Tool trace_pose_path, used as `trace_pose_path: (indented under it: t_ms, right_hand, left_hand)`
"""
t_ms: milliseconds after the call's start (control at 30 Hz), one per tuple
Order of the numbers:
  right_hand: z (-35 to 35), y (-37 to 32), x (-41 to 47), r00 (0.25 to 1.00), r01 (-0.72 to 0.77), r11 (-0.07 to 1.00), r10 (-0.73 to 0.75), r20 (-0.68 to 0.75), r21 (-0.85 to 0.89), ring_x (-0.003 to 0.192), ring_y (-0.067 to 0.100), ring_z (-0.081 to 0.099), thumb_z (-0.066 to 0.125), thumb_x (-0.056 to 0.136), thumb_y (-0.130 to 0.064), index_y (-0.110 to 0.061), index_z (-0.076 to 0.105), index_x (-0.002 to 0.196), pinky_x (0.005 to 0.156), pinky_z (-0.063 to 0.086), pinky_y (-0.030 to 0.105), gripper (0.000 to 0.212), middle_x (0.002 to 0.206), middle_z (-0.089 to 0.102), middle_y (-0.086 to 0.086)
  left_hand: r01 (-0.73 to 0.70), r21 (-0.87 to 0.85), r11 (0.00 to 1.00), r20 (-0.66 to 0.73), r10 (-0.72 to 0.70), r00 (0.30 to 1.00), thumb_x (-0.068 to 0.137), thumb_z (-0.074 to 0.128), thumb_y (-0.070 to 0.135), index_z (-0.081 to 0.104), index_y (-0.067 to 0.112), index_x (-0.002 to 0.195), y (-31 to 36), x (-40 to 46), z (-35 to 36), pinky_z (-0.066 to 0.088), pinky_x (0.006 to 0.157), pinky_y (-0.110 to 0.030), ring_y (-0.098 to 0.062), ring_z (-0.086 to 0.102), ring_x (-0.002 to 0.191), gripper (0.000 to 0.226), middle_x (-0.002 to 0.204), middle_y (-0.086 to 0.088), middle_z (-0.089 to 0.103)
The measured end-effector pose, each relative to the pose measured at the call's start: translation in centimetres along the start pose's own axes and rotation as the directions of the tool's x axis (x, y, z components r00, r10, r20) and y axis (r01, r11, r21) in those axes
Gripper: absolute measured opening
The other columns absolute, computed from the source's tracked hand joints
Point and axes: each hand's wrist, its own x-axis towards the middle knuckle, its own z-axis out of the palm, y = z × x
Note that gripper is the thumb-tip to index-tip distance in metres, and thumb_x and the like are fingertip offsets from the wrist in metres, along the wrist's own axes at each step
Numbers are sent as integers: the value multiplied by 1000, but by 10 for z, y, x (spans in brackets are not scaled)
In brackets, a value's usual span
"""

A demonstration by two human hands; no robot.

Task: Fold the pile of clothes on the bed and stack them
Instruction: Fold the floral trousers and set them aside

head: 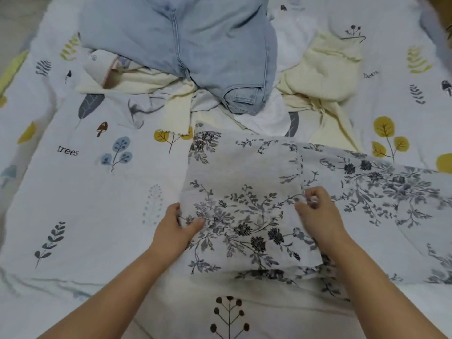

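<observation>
Two hands: left hand (179, 225) pinches the left edge of the floral garment (247, 192), thumb on top; right hand (315, 206) curls on its right fold.
Hidden: left fingers lie under the cloth; the garment's right end runs out of view.
Garment: thin, pale grey, dark flower print, folded panel, near edge of the bedsheet (85, 192).
Pile: light denim jeans (195, 45) over cream knits (325, 69), beyond.

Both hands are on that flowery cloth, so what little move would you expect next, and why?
Probably folding the loose right part over the middle. The left hand and right hand each pinch an edge of the folded panel of the floral garment, while the rest of it lies spread flat toward the right. The jeans and cream clothes lie unfolded behind.
</observation>
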Motion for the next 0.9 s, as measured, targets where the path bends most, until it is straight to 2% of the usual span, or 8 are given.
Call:
trace_pose_path:
  t_ms: [133,267,433,533,633,733,800,900]
  right_hand:
    - [-33,11,-21,983,8,1000,-13,-184,-25,36,5,40,52,93,-21,-31,45,91,35,34,20,13,66,53,2]
    - [-45,34,-21,975,-202,924,221,20,-323,87,20,53,50,93,-39,-14,46,122,75,38,29,38,105,57,1]
    - [-43,15,27,980,-199,978,198,-19,-66,79,23,54,50,91,-49,-7,49,97,71,36,29,42,89,57,10]
    - [-40,-2,46,990,-126,991,127,-59,34,81,20,53,53,93,-39,-8,51,98,70,36,27,31,89,52,5]
    - [-39,-8,58,929,126,992,-109,-352,26,70,19,46,51,96,-29,-12,49,101,57,32,32,18,79,50,-2]
    - [-28,-8,67,942,27,989,-75,-328,-147,71,24,48,48,97,-26,-5,45,110,58,34,34,25,74,49,1]
    - [-19,-11,72,956,-147,939,55,-288,-311,97,34,52,50,95,-22,-1,37,125,76,39,40,39,102,56,14]
    - [-4,-35,74,890,-70,840,-192,-414,-539,119,36,36,55,85,-13,-8,36,132,95,29,46,51,129,41,21]
  left_hand:
    - [-166,105,981,-47,171,984,77,72,41,35,34,114,9,-8,15,39,55,-11,7,60,72,53,89,19,61]
    - [-13,191,982,-14,16,1000,82,52,61,45,20,115,22,4,18,41,67,-27,-12,60,81,53,92,7,60]
    - [74,-42,996,16,-73,997,87,54,52,57,15,94,43,34,19,46,65,-29,-18,60,72,38,83,-2,63]
    - [-93,-26,995,-47,91,995,90,59,30,57,18,104,46,42,27,47,73,-29,-16,62,84,19,96,1,64]
    - [-302,78,950,-258,312,914,91,56,27,57,20,91,45,41,36,41,58,-17,-4,54,70,8,78,9,60]
    - [-140,-21,990,-271,129,954,90,58,34,53,17,94,41,44,40,41,57,-25,-15,55,65,18,74,4,60]
    - [3,-88,996,-202,-21,979,90,54,43,52,15,96,35,45,36,44,61,-31,-20,55,66,29,76,-2,61]
    - [48,-127,991,-80,-58,995,90,49,52,52,19,94,23,37,25,42,58,-31,-17,55,65,33,80,-1,63]
